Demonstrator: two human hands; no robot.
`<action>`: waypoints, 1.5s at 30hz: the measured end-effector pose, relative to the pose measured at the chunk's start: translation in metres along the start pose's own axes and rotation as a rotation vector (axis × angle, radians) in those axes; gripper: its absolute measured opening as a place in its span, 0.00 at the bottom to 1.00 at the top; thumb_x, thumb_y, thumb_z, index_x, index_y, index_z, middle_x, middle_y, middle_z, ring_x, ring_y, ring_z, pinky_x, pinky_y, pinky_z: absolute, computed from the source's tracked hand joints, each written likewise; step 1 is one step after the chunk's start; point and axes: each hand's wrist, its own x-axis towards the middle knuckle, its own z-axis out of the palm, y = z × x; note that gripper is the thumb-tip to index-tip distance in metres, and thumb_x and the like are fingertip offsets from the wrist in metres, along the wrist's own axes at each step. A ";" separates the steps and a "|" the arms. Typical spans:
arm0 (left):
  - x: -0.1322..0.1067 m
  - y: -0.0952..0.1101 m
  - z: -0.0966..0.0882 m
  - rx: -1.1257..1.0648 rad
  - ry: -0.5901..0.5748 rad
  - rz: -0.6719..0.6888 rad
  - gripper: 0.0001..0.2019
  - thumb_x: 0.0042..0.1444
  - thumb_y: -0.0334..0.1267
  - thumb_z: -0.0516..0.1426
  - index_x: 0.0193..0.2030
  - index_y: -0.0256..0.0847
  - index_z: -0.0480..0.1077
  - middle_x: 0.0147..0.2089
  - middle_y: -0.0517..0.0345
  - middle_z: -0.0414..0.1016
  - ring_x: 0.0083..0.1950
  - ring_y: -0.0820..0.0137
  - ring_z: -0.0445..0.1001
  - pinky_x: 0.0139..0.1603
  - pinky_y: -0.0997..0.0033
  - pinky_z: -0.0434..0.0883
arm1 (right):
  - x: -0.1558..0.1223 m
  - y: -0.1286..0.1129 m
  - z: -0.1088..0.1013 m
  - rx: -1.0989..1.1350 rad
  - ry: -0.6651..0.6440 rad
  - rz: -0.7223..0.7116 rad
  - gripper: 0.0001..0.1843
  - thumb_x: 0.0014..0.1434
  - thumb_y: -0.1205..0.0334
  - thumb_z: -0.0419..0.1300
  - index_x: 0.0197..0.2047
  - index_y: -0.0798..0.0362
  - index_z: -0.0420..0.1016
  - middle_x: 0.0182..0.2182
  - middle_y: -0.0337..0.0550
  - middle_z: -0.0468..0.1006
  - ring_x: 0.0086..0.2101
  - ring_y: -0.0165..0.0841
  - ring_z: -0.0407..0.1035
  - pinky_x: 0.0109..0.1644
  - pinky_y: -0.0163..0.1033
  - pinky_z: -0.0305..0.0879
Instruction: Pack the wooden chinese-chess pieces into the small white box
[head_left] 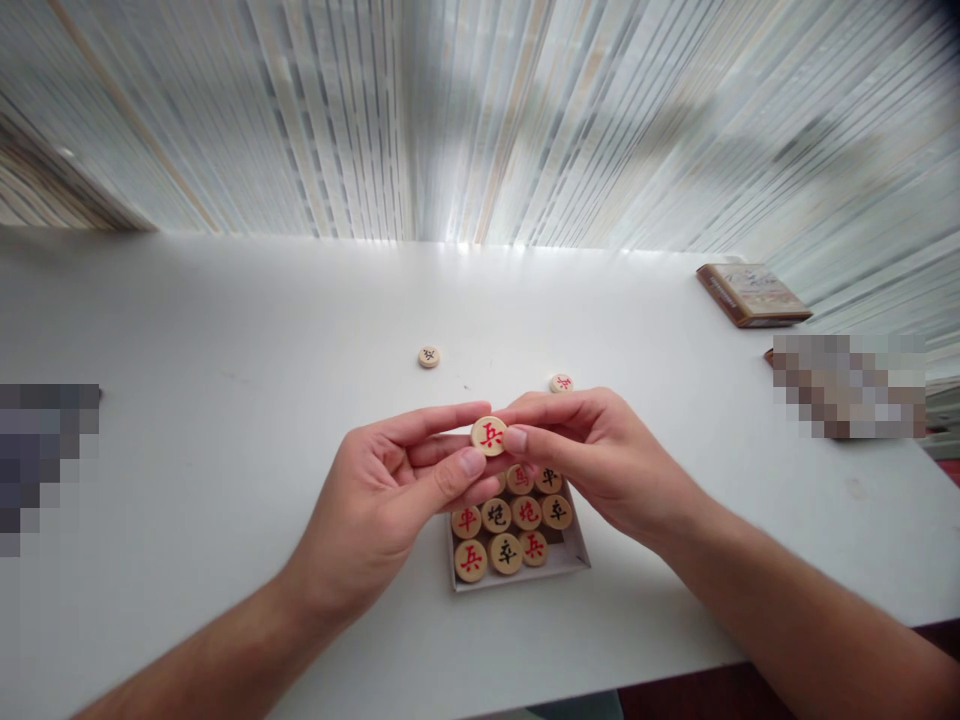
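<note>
Between my two hands is a round wooden Chinese chess piece [489,436] with a red character, its face toward me. The fingers and thumb of my left hand [397,470] grip its left side. My right hand [600,450] pinches the same piece from the right. Below them on the table sits a shallow white box [577,550] holding several more pieces with red or black characters. My fingers hide part of its far rows, and a gap shows at its near right corner. A red-marked piece [562,384] and a black-marked piece [428,357] lie loose beyond my hands.
The white table [300,300] reaches back to a striped curtain [480,120]. At the far right lies a brown-edged box [754,295], with a blurred-out object [847,385] nearer me. Another blurred dark object [41,450] is at the left edge.
</note>
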 end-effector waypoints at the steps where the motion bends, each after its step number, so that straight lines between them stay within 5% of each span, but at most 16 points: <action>1: 0.000 0.000 0.000 0.002 -0.001 0.005 0.14 0.59 0.33 0.75 0.52 0.45 0.87 0.44 0.54 0.91 0.44 0.68 0.90 0.48 0.79 0.86 | 0.000 0.000 0.000 0.008 0.001 0.000 0.10 0.62 0.57 0.78 0.48 0.43 0.92 0.36 0.41 0.90 0.36 0.30 0.82 0.42 0.32 0.78; 11: 0.000 -0.001 0.000 0.044 0.017 0.023 0.15 0.58 0.35 0.75 0.52 0.45 0.87 0.41 0.55 0.91 0.42 0.68 0.90 0.45 0.77 0.87 | 0.001 -0.002 0.002 0.040 0.000 0.049 0.20 0.50 0.60 0.85 0.47 0.46 0.93 0.39 0.45 0.91 0.40 0.36 0.84 0.45 0.34 0.81; 27: -0.003 0.001 0.007 0.157 0.032 0.015 0.15 0.58 0.38 0.75 0.52 0.46 0.88 0.38 0.55 0.91 0.40 0.62 0.91 0.41 0.71 0.89 | -0.001 -0.004 0.004 0.036 0.048 0.037 0.16 0.45 0.58 0.86 0.35 0.52 0.90 0.30 0.42 0.87 0.32 0.35 0.81 0.37 0.36 0.80; 35: -0.005 0.000 0.008 0.239 0.002 0.033 0.15 0.60 0.38 0.74 0.53 0.46 0.87 0.40 0.55 0.91 0.39 0.63 0.91 0.43 0.71 0.88 | -0.005 -0.005 0.008 -0.105 0.135 0.009 0.14 0.52 0.54 0.83 0.29 0.53 0.87 0.25 0.40 0.83 0.28 0.32 0.74 0.30 0.34 0.70; 41: -0.007 0.003 0.011 0.232 0.074 0.007 0.18 0.59 0.39 0.75 0.55 0.42 0.86 0.39 0.52 0.91 0.39 0.58 0.91 0.41 0.67 0.89 | -0.003 -0.006 0.004 -0.116 0.058 -0.008 0.15 0.62 0.50 0.76 0.29 0.52 0.87 0.24 0.39 0.78 0.29 0.31 0.69 0.35 0.37 0.67; 45: -0.007 0.005 0.012 0.204 0.106 0.026 0.17 0.60 0.39 0.74 0.55 0.42 0.86 0.40 0.52 0.91 0.40 0.58 0.91 0.41 0.68 0.89 | -0.002 -0.007 0.004 -0.046 0.025 -0.010 0.11 0.60 0.52 0.78 0.36 0.50 0.91 0.27 0.39 0.81 0.31 0.32 0.72 0.38 0.37 0.72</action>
